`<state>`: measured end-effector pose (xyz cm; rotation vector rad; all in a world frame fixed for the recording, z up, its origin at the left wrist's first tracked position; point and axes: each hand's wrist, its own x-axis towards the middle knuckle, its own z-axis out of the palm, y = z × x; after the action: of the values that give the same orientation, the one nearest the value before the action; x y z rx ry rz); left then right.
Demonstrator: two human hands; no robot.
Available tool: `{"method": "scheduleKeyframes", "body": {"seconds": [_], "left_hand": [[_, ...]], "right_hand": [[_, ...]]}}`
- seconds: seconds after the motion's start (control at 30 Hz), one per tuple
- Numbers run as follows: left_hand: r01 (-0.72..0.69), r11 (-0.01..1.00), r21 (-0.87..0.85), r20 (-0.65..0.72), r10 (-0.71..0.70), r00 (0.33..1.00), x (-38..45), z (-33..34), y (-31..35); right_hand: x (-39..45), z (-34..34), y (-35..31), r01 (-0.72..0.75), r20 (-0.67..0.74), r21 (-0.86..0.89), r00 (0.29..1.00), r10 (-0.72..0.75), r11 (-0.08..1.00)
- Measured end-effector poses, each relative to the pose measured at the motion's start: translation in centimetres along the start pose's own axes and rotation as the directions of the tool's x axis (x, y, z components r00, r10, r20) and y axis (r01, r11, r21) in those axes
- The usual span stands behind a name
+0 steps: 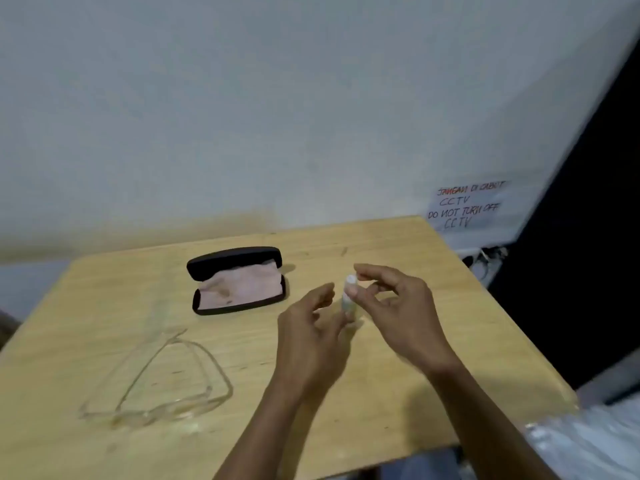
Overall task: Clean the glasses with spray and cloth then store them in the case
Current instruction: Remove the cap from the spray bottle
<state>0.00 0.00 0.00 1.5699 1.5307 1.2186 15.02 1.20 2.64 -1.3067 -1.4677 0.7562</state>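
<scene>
A small pale spray bottle (348, 299) stands upright between my two hands over the middle of the wooden table (398, 258). My right hand (398, 313) pinches its white cap with thumb and fingertips. My left hand (311, 341) is just left of the bottle's lower part with fingers curled towards it; contact is unclear. Clear-framed glasses (162, 386) lie unfolded at the near left. A black case (237, 280) lies open at the back, with a pink cloth (242, 285) inside it.
A grey wall runs behind the table. A handwritten CCTV notice (464, 206) hangs at the right, with cables (485, 258) below it. Crinkled clear plastic (588, 441) lies at the near right corner.
</scene>
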Motion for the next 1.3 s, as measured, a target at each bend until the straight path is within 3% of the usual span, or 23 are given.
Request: {"method": "scheduleKeyframes", "body": {"seconds": [0.27,0.5,0.73,0.9,1.1,1.23,1.3], "left_hand": [[-0.041,0.991,-0.131,0.006,0.042,0.999,0.5,1.0,0.6],[-0.072,0.988,-0.134,-0.061,0.065,0.996,-1.2,-0.4,0.8],[-0.113,0.993,-0.036,-0.101,0.109,0.989,-3.7,-2.4,1.0],[-0.121,0.993,0.010,-0.140,0.121,0.983,-4.4,-3.1,0.1],[-0.190,0.980,0.066,-0.134,0.197,0.971,-3.5,-4.1,1.0],[-0.105,0.993,0.052,-0.144,0.112,0.983,-3.8,-4.7,0.3],[-0.058,0.998,-0.032,-0.163,0.052,0.985,-4.5,-5.0,0.0]], "right_hand": [[1.1,0.6,0.8,-0.004,0.001,0.014,1.000,0.004,1.000],[-0.3,0.8,-0.5,0.046,-0.016,0.198,0.999,-0.043,0.979],[-2.5,2.3,-1.6,0.155,-0.040,0.106,0.988,-0.151,0.982],[-2.5,2.6,-2.9,0.190,0.032,0.028,0.981,-0.190,0.981],[-1.5,2.3,-3.9,0.218,0.041,0.117,0.974,-0.224,0.969],[0.2,0.3,-5.9,0.235,-0.125,0.336,0.971,-0.204,0.912],[1.9,-2.0,-6.8,0.300,-0.226,0.343,0.946,-0.232,0.890]]}}
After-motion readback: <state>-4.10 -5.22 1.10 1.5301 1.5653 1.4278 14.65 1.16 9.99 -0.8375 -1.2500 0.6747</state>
